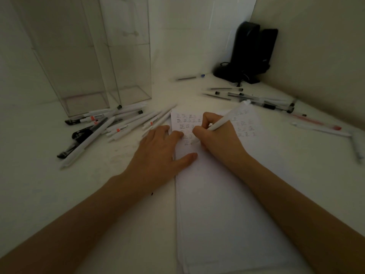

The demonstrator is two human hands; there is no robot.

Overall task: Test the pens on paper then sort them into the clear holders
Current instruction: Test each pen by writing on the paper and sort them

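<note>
The right hand (217, 133) grips a slim white pen (227, 117) in a writing hold, thumb & forefinger curled round the barrel nr the tip. The tip touches the paper (217, 194), and the blunt back end tilts up toward the far right of the desk (59, 194). The paper is a thin stack of smooth white sheets running from the desk's near edge toward its middle. Its far end is covered w/ rows of small, squarish test marks in dark & reddish ink.

The left hand (158, 151) lies flat on the stack's left edge, fingers straight & spread, thumb out across the sheet, holding nothing.

Two clear holders (69, 66) stand side by side at the far left of the desk: tall, rectangular, thin-walled, transparent. Just in front of them lies a loose heap of pens (126, 123), mostly matte white round barrels, some w/ orange labels, plus a few black-gripped ones.

Toward the far right corner, see-through pens (246, 96) w/ black caps lie scattered, and a red pen (316, 122) lies nr the right edge. A black rounded object (250, 54) stands in the far corner; what it is can't be told.
</note>
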